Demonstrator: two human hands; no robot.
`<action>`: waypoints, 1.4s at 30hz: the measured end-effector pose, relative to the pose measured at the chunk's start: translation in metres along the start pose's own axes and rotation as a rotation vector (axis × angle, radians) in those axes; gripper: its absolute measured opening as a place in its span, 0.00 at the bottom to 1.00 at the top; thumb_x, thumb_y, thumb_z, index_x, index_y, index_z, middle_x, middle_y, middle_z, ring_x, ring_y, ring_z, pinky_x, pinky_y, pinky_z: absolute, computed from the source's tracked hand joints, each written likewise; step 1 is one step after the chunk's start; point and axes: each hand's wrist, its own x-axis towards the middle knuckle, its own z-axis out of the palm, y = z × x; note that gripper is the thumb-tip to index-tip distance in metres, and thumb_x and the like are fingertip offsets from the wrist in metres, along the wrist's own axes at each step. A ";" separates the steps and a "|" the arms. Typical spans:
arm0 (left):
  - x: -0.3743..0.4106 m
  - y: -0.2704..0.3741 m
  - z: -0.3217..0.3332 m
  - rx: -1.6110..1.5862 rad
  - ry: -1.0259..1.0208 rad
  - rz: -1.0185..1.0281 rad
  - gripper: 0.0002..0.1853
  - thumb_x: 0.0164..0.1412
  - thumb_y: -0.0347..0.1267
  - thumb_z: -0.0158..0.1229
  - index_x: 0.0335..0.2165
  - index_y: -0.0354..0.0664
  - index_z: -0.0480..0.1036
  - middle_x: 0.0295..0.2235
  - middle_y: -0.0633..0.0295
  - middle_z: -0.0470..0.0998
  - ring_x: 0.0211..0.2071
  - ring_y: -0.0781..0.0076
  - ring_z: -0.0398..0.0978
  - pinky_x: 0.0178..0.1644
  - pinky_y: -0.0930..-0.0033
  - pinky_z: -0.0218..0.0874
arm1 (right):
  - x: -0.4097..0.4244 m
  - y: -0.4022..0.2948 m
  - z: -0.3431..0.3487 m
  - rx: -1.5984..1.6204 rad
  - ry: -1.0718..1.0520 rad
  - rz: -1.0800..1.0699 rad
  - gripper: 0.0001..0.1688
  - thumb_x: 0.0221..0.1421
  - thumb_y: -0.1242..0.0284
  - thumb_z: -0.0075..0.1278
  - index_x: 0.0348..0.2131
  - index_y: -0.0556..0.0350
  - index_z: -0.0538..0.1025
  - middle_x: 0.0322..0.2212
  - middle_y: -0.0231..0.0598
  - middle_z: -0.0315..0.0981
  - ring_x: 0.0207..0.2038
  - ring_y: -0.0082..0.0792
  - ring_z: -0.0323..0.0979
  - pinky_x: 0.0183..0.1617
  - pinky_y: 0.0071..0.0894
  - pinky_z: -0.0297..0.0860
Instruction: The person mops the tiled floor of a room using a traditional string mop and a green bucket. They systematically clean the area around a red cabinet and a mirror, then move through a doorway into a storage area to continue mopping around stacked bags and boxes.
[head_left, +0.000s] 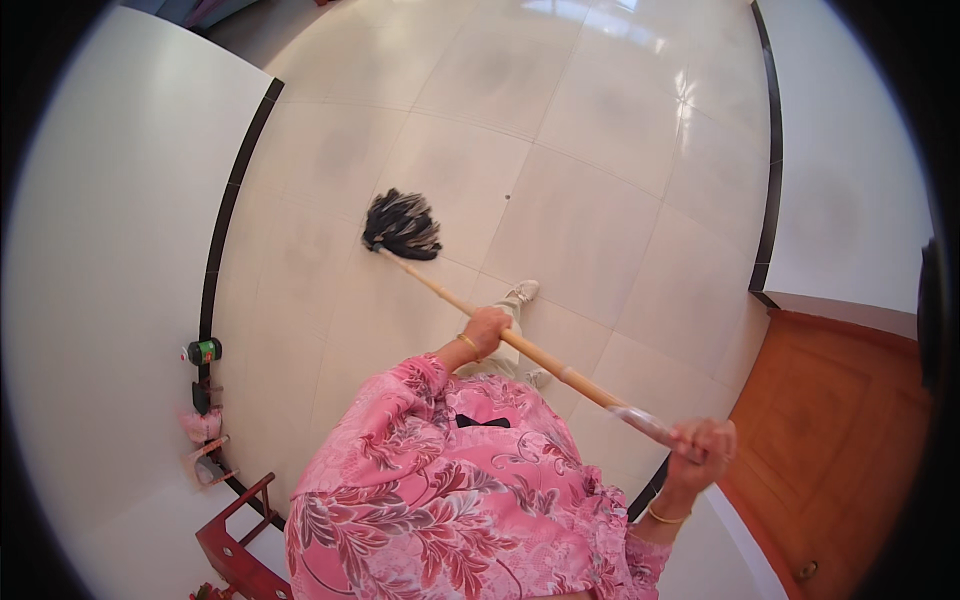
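A string mop with a black and grey head rests on the tiled floor, ahead of me and to the left. Its bamboo handle slants from the head down to the lower right, across the front of my body. Around the middle of the handle, my left hand is closed, with a bangle at the wrist. My right hand grips the upper end, just past a stretch wrapped in clear material. A small dark speck lies on the floor to the right of the mop head.
White walls with black skirting stand on both sides. Along the left wall are a dark bottle with a green label, a pink item and a red wooden stool. An orange-brown wooden door is at the right.
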 end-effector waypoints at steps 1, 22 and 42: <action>-0.018 -0.033 0.003 0.102 0.012 -0.104 0.03 0.41 0.27 0.49 0.16 0.46 0.66 0.20 0.60 0.67 0.27 0.58 0.66 0.32 0.61 0.57 | 0.003 0.021 0.012 -0.001 -0.032 0.041 0.16 0.53 0.75 0.41 0.15 0.55 0.57 0.10 0.31 0.55 0.14 0.25 0.57 0.26 0.34 0.65; 0.071 -0.021 -0.043 0.330 -0.089 -0.044 0.03 0.43 0.28 0.51 0.18 0.50 0.69 0.20 0.63 0.68 0.28 0.62 0.67 0.37 0.62 0.54 | -0.014 0.051 -0.026 0.000 0.046 -0.081 0.13 0.52 0.75 0.42 0.17 0.54 0.59 0.14 0.31 0.57 0.19 0.26 0.60 0.35 0.37 0.66; 0.146 0.263 0.054 0.020 -0.540 0.552 0.12 0.41 0.41 0.61 0.24 0.48 0.71 0.22 0.64 0.73 0.29 0.64 0.72 0.35 0.62 0.58 | -0.145 -0.157 -0.065 -0.292 0.754 -0.447 0.19 0.51 0.67 0.42 0.12 0.44 0.57 0.10 0.25 0.49 0.13 0.23 0.49 0.22 0.28 0.53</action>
